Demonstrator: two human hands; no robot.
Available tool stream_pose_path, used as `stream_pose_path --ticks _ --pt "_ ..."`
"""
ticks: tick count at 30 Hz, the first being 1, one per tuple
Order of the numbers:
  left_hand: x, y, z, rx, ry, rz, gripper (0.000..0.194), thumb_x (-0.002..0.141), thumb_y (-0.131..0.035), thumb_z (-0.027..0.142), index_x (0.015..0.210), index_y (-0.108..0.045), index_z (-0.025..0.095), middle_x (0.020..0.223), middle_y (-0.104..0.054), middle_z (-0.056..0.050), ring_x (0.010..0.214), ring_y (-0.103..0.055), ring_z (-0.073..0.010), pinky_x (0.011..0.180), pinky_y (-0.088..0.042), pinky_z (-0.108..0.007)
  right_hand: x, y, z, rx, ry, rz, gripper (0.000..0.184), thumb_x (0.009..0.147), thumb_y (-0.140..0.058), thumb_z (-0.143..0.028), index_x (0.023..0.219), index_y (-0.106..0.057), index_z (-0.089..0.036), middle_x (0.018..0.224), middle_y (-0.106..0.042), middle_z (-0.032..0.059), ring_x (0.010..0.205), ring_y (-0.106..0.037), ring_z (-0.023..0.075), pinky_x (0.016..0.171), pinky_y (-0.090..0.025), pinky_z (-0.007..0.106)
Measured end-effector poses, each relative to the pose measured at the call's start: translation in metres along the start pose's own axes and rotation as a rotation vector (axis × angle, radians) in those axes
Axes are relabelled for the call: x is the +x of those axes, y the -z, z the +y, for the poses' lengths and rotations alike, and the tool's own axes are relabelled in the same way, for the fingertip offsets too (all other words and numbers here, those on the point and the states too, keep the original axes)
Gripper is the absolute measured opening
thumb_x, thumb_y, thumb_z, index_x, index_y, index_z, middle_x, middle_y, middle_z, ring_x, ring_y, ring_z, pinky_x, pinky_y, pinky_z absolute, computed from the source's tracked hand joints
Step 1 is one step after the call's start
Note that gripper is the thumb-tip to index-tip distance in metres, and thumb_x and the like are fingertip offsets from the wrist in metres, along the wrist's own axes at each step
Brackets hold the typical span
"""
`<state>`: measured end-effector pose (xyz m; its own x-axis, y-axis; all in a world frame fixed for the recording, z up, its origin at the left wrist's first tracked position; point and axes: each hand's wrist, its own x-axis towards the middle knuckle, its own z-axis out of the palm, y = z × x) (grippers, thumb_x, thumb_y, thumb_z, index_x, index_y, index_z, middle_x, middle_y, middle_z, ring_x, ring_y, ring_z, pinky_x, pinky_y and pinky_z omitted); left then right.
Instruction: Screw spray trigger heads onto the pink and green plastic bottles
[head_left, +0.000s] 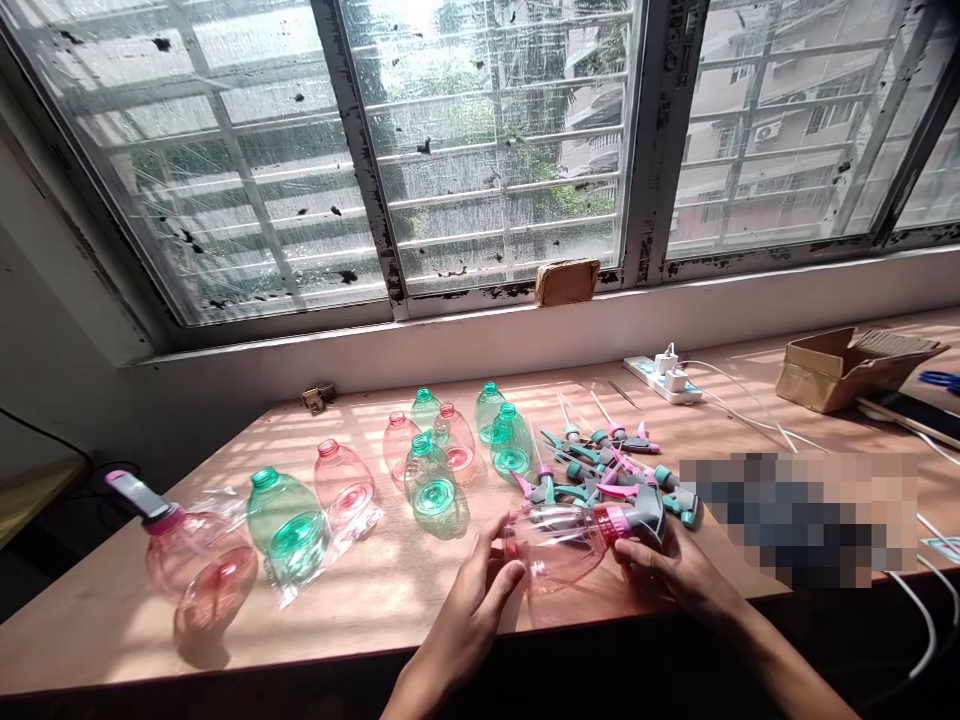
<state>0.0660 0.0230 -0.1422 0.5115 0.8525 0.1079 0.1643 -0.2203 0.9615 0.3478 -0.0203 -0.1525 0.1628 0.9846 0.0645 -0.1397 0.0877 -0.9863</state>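
Note:
A clear pink spray bottle [562, 545] lies sideways between my hands, just above the table's front edge. My left hand [484, 585] is closed round its base. At the neck, my right hand [667, 565] grips the pink collar and the grey trigger head [646, 512]; some of its fingers are hidden behind the bottle. Just beyond lies a pile of loose spray heads [592, 465] in grey, pink and green, some with thin tubes. Several open bottles stand to the left, among them a green bottle [431, 480] and a pink bottle [343, 478].
A pink bottle with a spray head [176, 545] stands at the far left. Clear plastic wrap [330, 555] lies near the green bottles. A power strip [664, 380] with white cables and a cardboard box [832, 375] are at the back right. A blurred dark patch [802, 520] covers the right side.

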Motion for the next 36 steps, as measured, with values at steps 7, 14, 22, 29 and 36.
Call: stream_pose_path --ticks 7,14,22,29,36 --pt "0.001 0.005 -0.004 0.015 -0.001 0.051 0.068 0.100 -0.050 0.070 0.148 -0.051 0.022 0.141 -0.063 -0.014 0.132 -0.057 -0.0333 0.120 -0.037 -0.045 -0.002 0.004 -0.001 -0.056 0.021 -0.076 0.054 0.067 -0.094 -0.057 0.105 -0.083 -0.020 0.087 -0.076 0.0061 0.080 -0.066 0.0248 0.072 -0.056 0.034" --pt "0.002 0.005 -0.007 -0.078 -0.009 0.097 0.068 0.100 -0.039 0.078 0.134 -0.061 0.023 0.131 -0.068 -0.012 0.130 -0.060 -0.0343 0.117 -0.041 -0.047 -0.004 0.004 0.008 -0.100 -0.009 -0.129 0.057 0.061 -0.096 -0.058 0.101 -0.081 -0.020 0.105 -0.079 0.0116 0.091 -0.069 0.0307 0.079 -0.058 0.039" --pt "0.000 0.000 -0.009 -0.032 -0.129 0.124 0.069 0.091 -0.079 0.050 0.152 -0.051 0.033 0.158 -0.050 -0.013 0.128 -0.063 -0.0315 0.112 -0.051 -0.048 0.007 0.007 0.012 -0.045 0.060 -0.056 0.045 0.074 -0.090 -0.060 0.085 -0.076 -0.019 0.070 -0.071 0.0019 0.065 -0.062 0.0196 0.064 -0.053 0.032" --pt "0.002 0.000 -0.017 -0.155 -0.218 0.151 0.047 0.099 -0.072 0.043 0.141 -0.057 0.030 0.157 -0.054 -0.012 0.147 -0.052 -0.0334 0.121 -0.046 -0.048 0.012 0.006 0.011 -0.151 0.077 -0.049 0.048 0.075 -0.086 -0.067 0.073 -0.073 -0.021 0.067 -0.069 0.0035 0.068 -0.064 0.0236 0.065 -0.054 0.035" --pt "0.006 0.001 -0.018 -0.239 -0.135 0.216 0.044 0.097 -0.073 0.051 0.130 -0.059 0.026 0.139 -0.064 -0.011 0.117 -0.070 -0.0279 0.101 -0.059 -0.042 0.005 0.005 0.012 -0.094 0.015 -0.021 0.049 0.068 -0.092 -0.064 0.081 -0.072 -0.021 0.071 -0.073 0.0033 0.069 -0.065 0.0228 0.066 -0.053 0.034"
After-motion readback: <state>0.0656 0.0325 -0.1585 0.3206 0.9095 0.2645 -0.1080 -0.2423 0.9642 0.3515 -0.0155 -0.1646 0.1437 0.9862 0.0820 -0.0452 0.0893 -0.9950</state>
